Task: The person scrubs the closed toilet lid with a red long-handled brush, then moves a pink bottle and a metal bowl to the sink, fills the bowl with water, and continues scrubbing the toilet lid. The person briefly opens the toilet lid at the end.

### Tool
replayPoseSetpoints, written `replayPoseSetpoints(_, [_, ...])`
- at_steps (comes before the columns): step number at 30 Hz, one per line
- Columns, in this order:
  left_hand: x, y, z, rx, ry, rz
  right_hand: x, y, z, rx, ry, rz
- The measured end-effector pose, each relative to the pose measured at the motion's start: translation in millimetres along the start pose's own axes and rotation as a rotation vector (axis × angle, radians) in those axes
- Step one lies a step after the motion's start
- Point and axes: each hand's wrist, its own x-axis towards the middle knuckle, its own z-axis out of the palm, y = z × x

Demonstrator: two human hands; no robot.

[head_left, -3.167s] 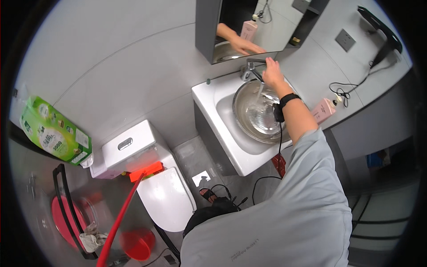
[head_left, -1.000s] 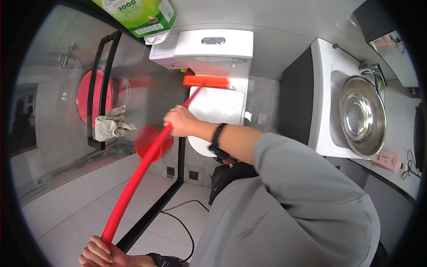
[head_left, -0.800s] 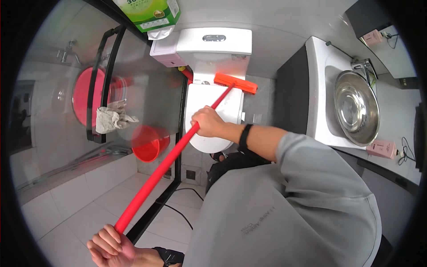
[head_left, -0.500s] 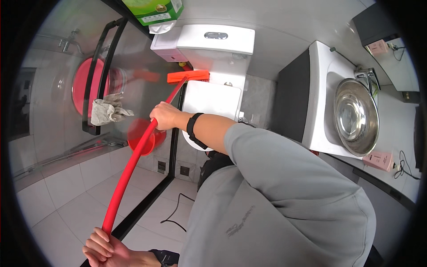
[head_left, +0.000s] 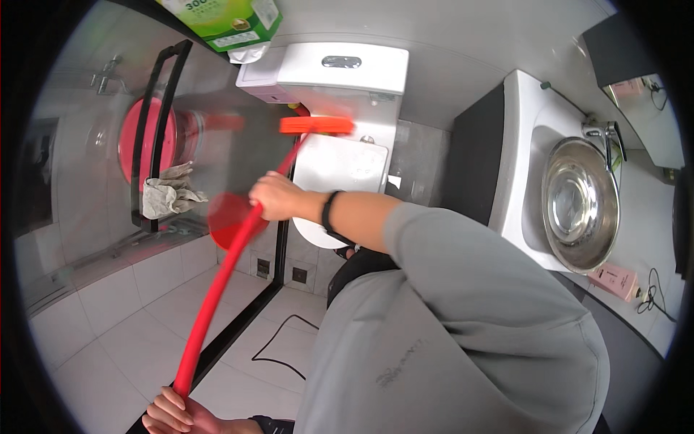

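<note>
My right hand, with a black band at the wrist, is shut around the middle of a long red pole. My left hand grips the pole's lower end at the picture's bottom edge. The pole's orange-red head is blurred and hovers in front of the white toilet tank, just above the closed toilet lid. My grey sleeve fills the lower right.
A glass shower door with a black handle stands left; a grey rag hangs on it. Behind it are a red basin and a red bucket. Right: white sink, steel bowl, pink bottle. Black cable on the floor tiles.
Three seconds ago my right hand was at the sink tap; both hands now hold the pole. Within the last second its head swung right over the lid and back toward the tank.
</note>
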Motion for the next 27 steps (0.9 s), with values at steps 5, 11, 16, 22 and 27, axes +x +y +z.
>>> replayPoseSetpoints(5, [2.0,0.3,12.3,-0.027,-0.154,0.095,14.1,-19.8,-12.5,0.028,-0.042,0.063])
replayPoseSetpoints(11, [0.4,2.2,-22.2,-0.223,-0.091,-0.155,-105.7,-32.5,-64.5,-0.132,-0.044,0.287])
replayPoseSetpoints(16, [-6.8,2.2,3.9,-0.127,0.153,-0.067,-49.7,-13.5,-20.2,-0.071,0.035,0.094])
replayPoseSetpoints(22, [-2.7,-1.3,31.8,0.057,-0.062,0.133,19.3,-10.8,-11.7,0.065,-0.039,0.034])
replayPoseSetpoints(27, [2.7,4.9,9.6,-0.245,-0.077,-0.049,-69.3,-26.7,-52.5,-0.087,0.003,0.213])
